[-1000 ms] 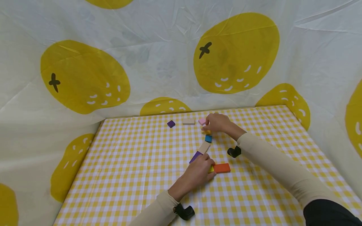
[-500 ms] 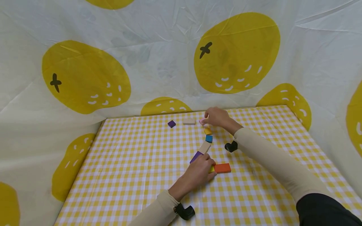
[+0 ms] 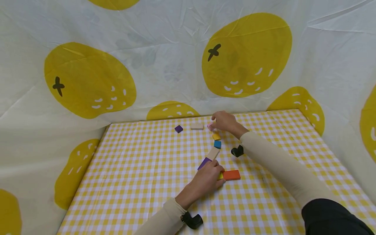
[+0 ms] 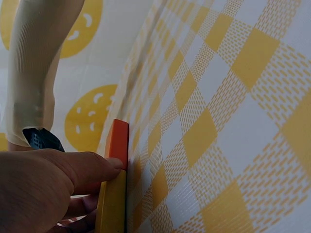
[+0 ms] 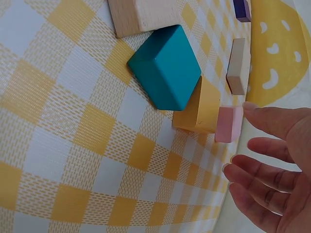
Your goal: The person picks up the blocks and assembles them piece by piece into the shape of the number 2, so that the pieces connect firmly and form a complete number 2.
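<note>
My left hand (image 3: 208, 178) grips a yellow block (image 4: 112, 206), its thumb lying at the seam with an orange block (image 3: 231, 175). A purple block (image 3: 203, 164) shows just past the fingers. At the far side, my right hand (image 3: 226, 122) is at a small pink block (image 5: 228, 124); in the right wrist view its fingers are spread, the thumb tip right by the block's edge. Nearer me lie an amber block (image 5: 199, 109) and a teal-blue block (image 5: 167, 68). A plain wooden block (image 3: 213, 152) links the curved line toward the purple one.
Left of the pink block are a plain wooden block (image 3: 196, 126) and a small dark purple block (image 3: 178, 129), with gaps between. A yellow checked cloth (image 3: 123, 182) covers the table. A white curtain with yellow fruit (image 3: 170, 65) hangs behind the far edge.
My right hand has let go of the amber block and shifted away from me to the pink one. My left hand stays in place on the yellow block.
</note>
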`<state>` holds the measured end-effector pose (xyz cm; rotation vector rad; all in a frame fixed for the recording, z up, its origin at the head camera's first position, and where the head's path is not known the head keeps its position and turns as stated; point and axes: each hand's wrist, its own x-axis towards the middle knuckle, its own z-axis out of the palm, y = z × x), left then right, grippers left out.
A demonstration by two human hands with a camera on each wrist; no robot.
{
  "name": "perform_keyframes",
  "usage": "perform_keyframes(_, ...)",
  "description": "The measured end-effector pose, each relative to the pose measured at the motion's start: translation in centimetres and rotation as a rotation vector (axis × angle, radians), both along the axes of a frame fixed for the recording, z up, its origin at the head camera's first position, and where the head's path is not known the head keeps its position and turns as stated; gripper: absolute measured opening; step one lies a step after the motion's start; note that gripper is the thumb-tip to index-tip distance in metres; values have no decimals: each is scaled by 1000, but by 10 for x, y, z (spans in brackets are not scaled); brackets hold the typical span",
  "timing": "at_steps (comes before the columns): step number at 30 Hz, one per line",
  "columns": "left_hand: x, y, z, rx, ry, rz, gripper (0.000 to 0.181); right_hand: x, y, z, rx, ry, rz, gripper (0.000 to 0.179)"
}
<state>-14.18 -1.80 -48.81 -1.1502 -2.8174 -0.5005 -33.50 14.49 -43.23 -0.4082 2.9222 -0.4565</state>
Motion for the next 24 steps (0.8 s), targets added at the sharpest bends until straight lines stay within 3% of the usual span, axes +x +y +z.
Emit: perform_keyframes(24,1,1,1,-22,-20,13,28,-9,-7,-13,19,-25,-19,35)
